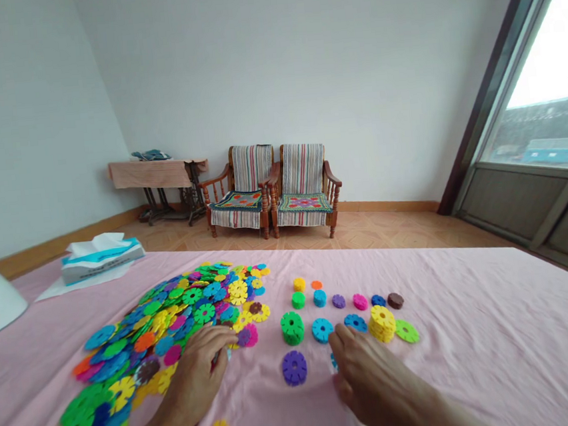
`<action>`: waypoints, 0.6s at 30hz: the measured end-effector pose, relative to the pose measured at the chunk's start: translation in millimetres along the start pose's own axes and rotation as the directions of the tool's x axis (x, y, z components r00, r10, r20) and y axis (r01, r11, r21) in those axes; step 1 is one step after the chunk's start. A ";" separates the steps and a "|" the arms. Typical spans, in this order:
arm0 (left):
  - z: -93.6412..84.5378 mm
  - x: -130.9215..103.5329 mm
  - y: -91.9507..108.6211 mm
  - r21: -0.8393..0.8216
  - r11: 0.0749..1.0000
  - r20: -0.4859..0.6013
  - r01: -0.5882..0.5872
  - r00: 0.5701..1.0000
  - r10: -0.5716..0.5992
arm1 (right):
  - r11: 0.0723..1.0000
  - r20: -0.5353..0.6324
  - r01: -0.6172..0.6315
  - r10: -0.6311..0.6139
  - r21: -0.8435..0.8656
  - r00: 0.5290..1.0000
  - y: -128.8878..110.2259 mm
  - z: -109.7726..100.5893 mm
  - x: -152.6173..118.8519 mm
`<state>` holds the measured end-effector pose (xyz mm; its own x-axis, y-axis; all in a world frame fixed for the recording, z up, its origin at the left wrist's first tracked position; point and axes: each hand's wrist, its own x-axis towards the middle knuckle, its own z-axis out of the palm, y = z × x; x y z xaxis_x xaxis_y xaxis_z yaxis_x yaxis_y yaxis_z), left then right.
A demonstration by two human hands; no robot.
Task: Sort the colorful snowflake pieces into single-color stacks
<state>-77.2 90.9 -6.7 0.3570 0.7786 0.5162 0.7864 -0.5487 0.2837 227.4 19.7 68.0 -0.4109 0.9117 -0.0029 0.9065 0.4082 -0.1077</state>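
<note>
My left hand (pixel 203 365) is over the right edge of a heap of notched plastic building discs (pixel 173 317), with thumb and fingers apart and the fingertips close to a small purple disc (pixel 244 338). Between thumb and fingers a few bits of colour show, too hidden to name. My right hand (pixel 364 373) is pinched, and the edge of a blue disc (pixel 334 361) peeks out at its fingertips. Around it stand a large purple disc (pixel 294 368), a green stack (pixel 292 328), a light blue stack (pixel 322 330), a yellow stack (pixel 382 324) and a lime disc (pixel 406 331).
Farther back are rows of small discs, among them a green stack (pixel 298 299) and a brown one (pixel 395 301). A tissue box (pixel 100 261) sits at the left of the pink cloth (pixel 451 284). Two wooden chairs (pixel 303 177) stand by the wall beyond the cloth.
</note>
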 end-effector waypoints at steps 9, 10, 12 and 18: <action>-2.1 0.1 4.3 -0.008 1.000 -0.012 0.002 1.000 -0.002 | 0.993 0.095 -0.019 0.008 0.116 0.995 0.6 7.2 0.6; -2.1 0.0 4.5 -0.011 1.000 -0.013 0.002 1.000 -0.002 | 0.992 0.107 -0.030 0.017 0.121 0.994 -0.9 9.1 -2.3; -1.8 -0.3 4.3 -0.014 1.000 -0.010 0.005 1.000 -0.005 | 0.992 0.129 -0.046 0.031 0.116 0.991 -3.2 10.9 -7.7; 0.0 -0.4 2.6 -0.010 1.000 -0.018 0.010 1.000 -0.010 | 0.998 0.217 -0.011 -0.004 0.069 0.976 -8.4 10.6 -14.2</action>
<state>-75.4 89.1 -6.1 0.3397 0.7784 0.5280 0.7851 -0.5438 0.2966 224.6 2.8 58.4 -0.4260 0.8782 -0.2177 0.9021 0.3940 -0.1758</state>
